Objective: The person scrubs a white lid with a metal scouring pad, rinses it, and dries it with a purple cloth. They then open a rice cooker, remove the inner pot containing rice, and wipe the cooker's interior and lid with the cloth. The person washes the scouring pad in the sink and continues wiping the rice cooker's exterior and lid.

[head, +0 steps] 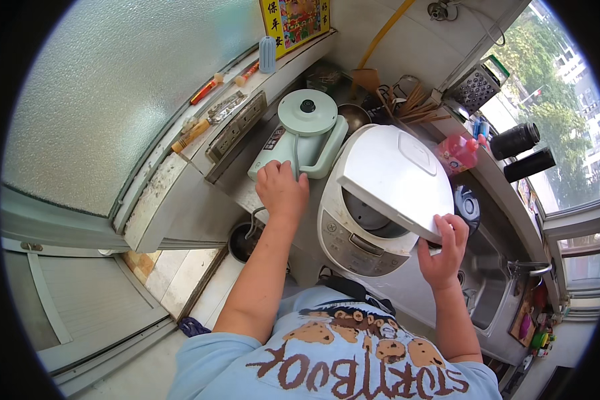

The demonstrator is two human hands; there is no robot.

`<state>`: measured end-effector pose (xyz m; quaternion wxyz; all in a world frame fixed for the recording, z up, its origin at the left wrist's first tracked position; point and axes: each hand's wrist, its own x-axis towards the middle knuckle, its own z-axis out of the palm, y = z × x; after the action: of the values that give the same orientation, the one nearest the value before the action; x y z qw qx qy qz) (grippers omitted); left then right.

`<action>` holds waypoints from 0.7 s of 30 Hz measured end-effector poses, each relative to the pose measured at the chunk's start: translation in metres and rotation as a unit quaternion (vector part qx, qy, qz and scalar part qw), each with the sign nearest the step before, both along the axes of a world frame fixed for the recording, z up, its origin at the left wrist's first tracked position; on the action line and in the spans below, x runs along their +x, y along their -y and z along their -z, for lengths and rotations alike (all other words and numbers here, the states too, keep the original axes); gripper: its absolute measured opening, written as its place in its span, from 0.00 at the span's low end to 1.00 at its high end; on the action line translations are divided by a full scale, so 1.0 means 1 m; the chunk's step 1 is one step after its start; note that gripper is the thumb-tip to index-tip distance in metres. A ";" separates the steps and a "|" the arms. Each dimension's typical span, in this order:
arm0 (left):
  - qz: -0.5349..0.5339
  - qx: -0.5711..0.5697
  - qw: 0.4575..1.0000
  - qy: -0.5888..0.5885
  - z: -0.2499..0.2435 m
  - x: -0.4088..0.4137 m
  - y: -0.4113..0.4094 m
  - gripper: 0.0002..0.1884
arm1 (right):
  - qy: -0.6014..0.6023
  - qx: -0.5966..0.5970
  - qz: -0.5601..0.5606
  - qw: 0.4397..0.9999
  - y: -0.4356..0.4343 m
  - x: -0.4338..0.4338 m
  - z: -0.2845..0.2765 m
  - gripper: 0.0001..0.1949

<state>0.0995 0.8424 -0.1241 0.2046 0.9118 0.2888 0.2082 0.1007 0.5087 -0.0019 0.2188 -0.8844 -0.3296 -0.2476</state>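
A white rice cooker (pixel 352 252) stands on the counter before me, its lid (pixel 387 167) partly raised so that the dark inner pot (pixel 365 215) shows. My right hand (pixel 446 252) grips the lid's front right corner, fingers on top and thumb below. To the left is a pale green electric kettle (pixel 307 120) with a round lid and a black knob. My left hand (pixel 281 189) is at the kettle's lower end. A grey power cord (pixel 296 157) passes between its thumb and fingers; the palm side is hidden.
A wall socket strip (pixel 236 127) lies left of the kettle. Behind stand a metal bowl (pixel 354 117) and wooden chopsticks (pixel 415 102). A pink bottle (pixel 456 155) and a steel sink (pixel 485 300) are on the right. A dark pot (pixel 242 242) sits below the counter's left edge.
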 end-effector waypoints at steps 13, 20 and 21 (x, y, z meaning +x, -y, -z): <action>0.064 0.043 0.994 -0.082 -0.002 0.031 -0.040 0.20 | -0.125 -0.111 0.065 0.984 -0.016 -0.051 0.058 0.28; 0.058 0.025 0.996 -0.064 0.002 0.029 -0.055 0.23 | -0.110 -0.109 0.076 0.985 -0.017 -0.052 0.067 0.26; 0.061 0.016 0.995 -0.074 -0.002 0.029 -0.054 0.25 | -0.133 -0.071 0.068 0.986 -0.015 -0.050 0.066 0.24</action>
<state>0.1282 0.8965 -0.1226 0.1804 0.9438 0.2437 0.1315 0.0508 0.5239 -0.0680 0.1800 -0.9430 -0.2536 -0.1183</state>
